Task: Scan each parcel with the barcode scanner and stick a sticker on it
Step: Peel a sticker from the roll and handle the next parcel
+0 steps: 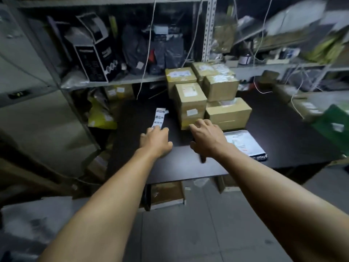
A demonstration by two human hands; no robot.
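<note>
A white sticker strip [159, 118] with printed labels lies on the black table [273, 129]. My left hand [156, 141] lies palm down, its fingertips resting on the strip's near end and its thumb apart. My right hand [206, 138] is curled over a dark barcode scanner [202, 158], of which only the end shows below my wrist. Its fingertips reach the front of a stack of brown cardboard parcels [190, 103], each with a white label. A flat grey mailer bag [243, 142] lies just right of my right hand.
A metal shelf [113, 80] behind the table holds a black box [96, 59] and dark bags. White cables [149, 44] hang down over the shelf. More parcels and a green bag [334, 125] sit at the right. A box stands under the table.
</note>
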